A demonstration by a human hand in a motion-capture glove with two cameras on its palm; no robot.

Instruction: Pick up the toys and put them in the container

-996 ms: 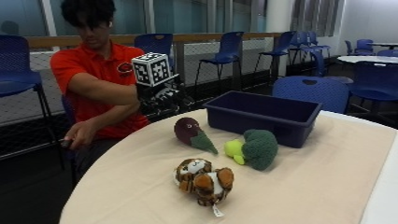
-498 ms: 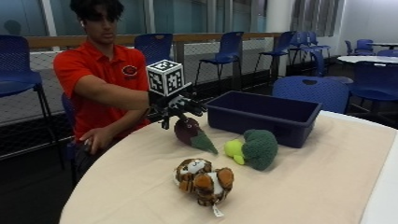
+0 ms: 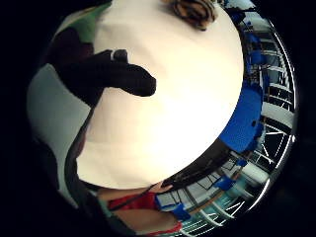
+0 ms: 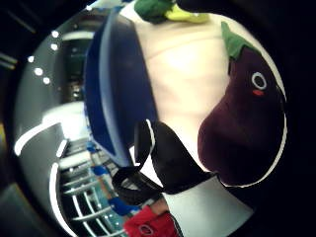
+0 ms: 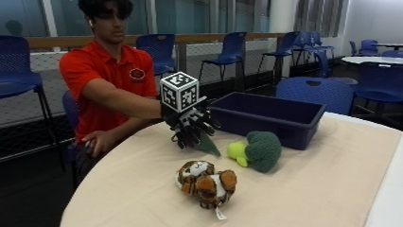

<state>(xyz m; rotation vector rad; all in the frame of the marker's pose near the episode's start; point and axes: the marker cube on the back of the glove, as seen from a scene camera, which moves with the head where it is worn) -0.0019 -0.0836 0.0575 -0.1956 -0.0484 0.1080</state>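
We were on the first pick: right hand [image 5: 192, 126] hung over the eggplant [image 4: 244, 113], fingers spread and pointing down, nothing gripped. Eggplant lay on the table [image 5: 315, 189] just beside the bin [image 5: 267, 118]; broccoli [image 5: 257, 151] and tiger [image 5: 205, 182] were untouched. Next we'd need to lower, close round it, and carry it into the bin.

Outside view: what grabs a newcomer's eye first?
The gloved right hand, fingers spread downward over the eggplant toy, whose green tip pokes out beneath it near the table's middle. Just behind sits the dark blue bin, with the broccoli toy in front of it and the tiger toy nearer the camera on the beige table.
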